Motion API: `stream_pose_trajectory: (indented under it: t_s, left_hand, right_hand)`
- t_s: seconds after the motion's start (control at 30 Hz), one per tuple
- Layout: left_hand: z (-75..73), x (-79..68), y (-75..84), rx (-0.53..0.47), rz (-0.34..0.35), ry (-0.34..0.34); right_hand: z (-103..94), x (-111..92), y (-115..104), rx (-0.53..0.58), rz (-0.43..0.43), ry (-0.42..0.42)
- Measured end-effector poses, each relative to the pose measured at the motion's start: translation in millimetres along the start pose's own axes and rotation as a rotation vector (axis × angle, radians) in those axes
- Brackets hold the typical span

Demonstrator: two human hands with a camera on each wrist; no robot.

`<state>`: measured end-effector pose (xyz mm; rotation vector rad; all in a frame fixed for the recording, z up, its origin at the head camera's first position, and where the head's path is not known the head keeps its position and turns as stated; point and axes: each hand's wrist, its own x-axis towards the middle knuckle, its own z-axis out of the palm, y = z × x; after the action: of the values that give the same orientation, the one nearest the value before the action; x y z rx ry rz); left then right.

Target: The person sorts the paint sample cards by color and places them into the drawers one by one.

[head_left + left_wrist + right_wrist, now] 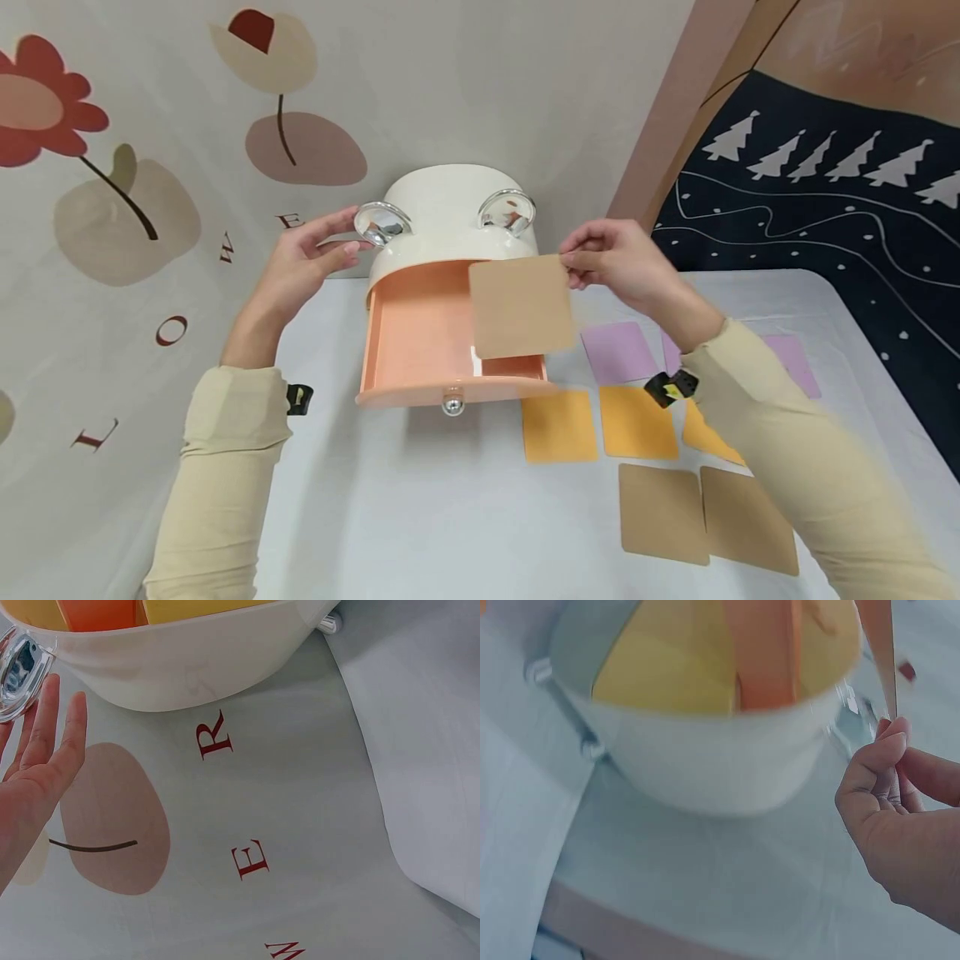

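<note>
A white rounded box (450,200) with two silver-rimmed, mirror-like ears stands against the wall, its peach drawer (420,333) pulled out. My right hand (618,260) pinches a tan square card (521,308) by its upper right corner, holding it above the drawer's right side. In the right wrist view the card (881,645) appears almost edge-on between thumb and fingers. My left hand (303,258) has its fingers extended at the left ear (382,222); fingertips meet the rim of that ear (21,671) in the left wrist view.
Purple squares (618,352), orange squares (561,425) and two tan squares (663,512) lie on the white-covered table (390,517), right of the drawer. A silver knob (452,405) sticks out from the drawer front. Patterned cloth (810,217) hangs at the right.
</note>
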<state>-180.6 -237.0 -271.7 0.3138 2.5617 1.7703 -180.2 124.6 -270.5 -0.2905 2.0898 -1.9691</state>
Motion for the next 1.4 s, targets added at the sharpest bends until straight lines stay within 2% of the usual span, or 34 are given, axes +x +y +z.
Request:
stream_pose_trajectory:
  t_s: [0.27,0.4,0.53,0.77,0.9,1.03,1.2,1.4]
  left_hand:
    - [-0.1,0.0,0.3,-0.068,0.014,-0.015]
    - [-0.8,-0.6,0.3,-0.083,0.015,-0.019]
    - [-0.6,-0.4,0.4,-0.092,0.012,-0.025]
    - [-0.7,-0.3,-0.4,-0.08,0.018,-0.021]
    - [0.1,0.3,-0.7,-0.048,0.017,-0.012]
    - [0.2,0.6,-1.7,-0.037,0.016,-0.014]
    - [-0.1,1.5,-3.9,-0.072,0.026,-0.016]
    - [-0.7,1.5,-3.5,-0.065,0.03,-0.023]
  right_hand:
    - [37.3,9.0,8.8,-0.103,0.049,-0.097]
    - [44.9,8.0,11.0,-0.151,0.07,-0.125]
    - [43.8,6.1,13.7,-0.198,0.069,-0.13]
    - [28.5,1.2,18.6,-0.31,0.036,-0.123]
    - [14.5,-6.5,21.8,-0.32,0.02,-0.137]
    - [-1.6,-18.5,29.0,-0.344,0.04,-0.126]
    - [-21.4,-38.5,48.4,-0.356,0.082,-0.098]
    - [-44.0,-64.3,86.0,-0.334,0.147,-0.077]
